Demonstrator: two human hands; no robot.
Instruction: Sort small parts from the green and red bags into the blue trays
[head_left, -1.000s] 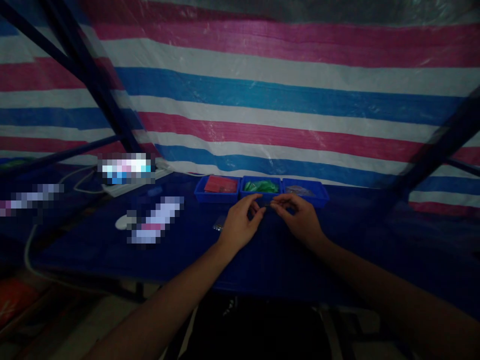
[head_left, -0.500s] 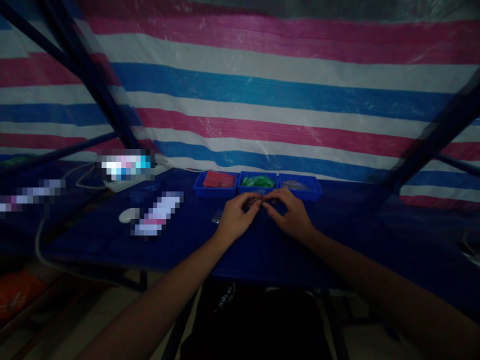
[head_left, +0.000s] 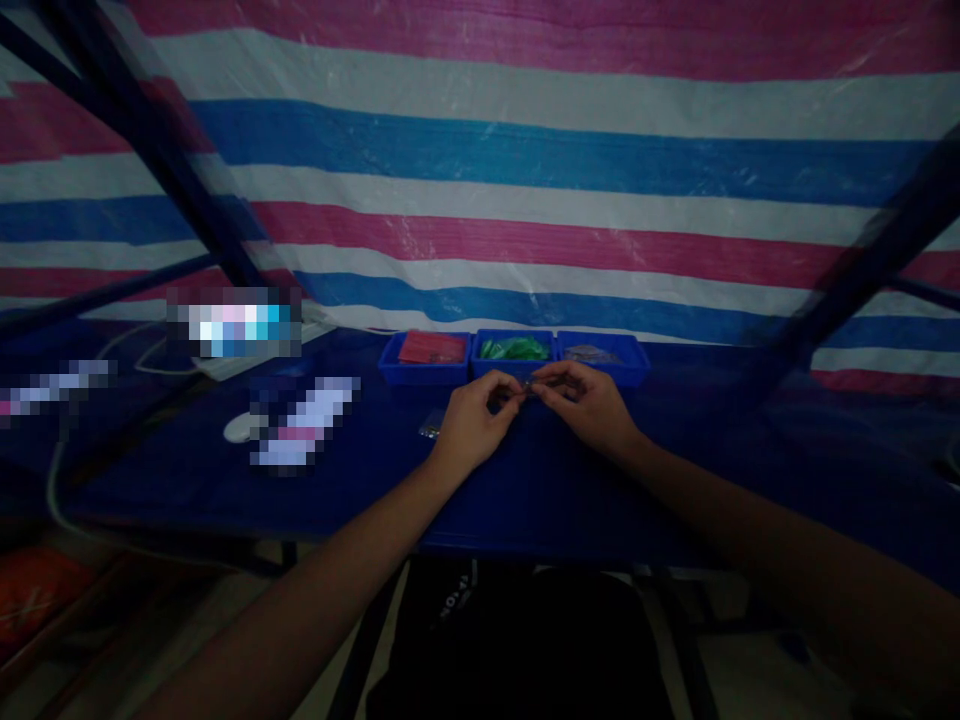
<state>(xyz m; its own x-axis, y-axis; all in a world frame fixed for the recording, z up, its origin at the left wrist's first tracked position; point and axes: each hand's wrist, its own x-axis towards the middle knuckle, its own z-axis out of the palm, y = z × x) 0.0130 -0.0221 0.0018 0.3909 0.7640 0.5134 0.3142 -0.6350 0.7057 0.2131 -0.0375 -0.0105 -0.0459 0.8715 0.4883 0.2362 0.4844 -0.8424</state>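
Over the blue table, my left hand (head_left: 477, 418) and my right hand (head_left: 586, 402) meet fingertip to fingertip. Both are closed in a pinch on something small, too dark and tiny to name. Just beyond them stand three blue bins in a row. The left bin (head_left: 425, 374) holds red packets (head_left: 431, 347), the middle bin (head_left: 513, 374) green plastic packets (head_left: 516, 348). Clear, greyish packets (head_left: 591, 354) lie in the right bin (head_left: 634, 372). A small clear packet (head_left: 430, 426) with shiny bits in it rests on the table beside my left hand.
On the left of the blue table (head_left: 375, 490) are a white round object (head_left: 246, 428), a blurred-out strip (head_left: 311, 420) and a white power strip (head_left: 247, 357) with cables. Blue metal posts (head_left: 165, 170) and a striped plastic sheet (head_left: 525, 240) stand behind.
The view has tilted and shifted slightly. My right hand's fingers have drawn closer to my left fingertips, and both hands keep pinching at the same place before the bins.
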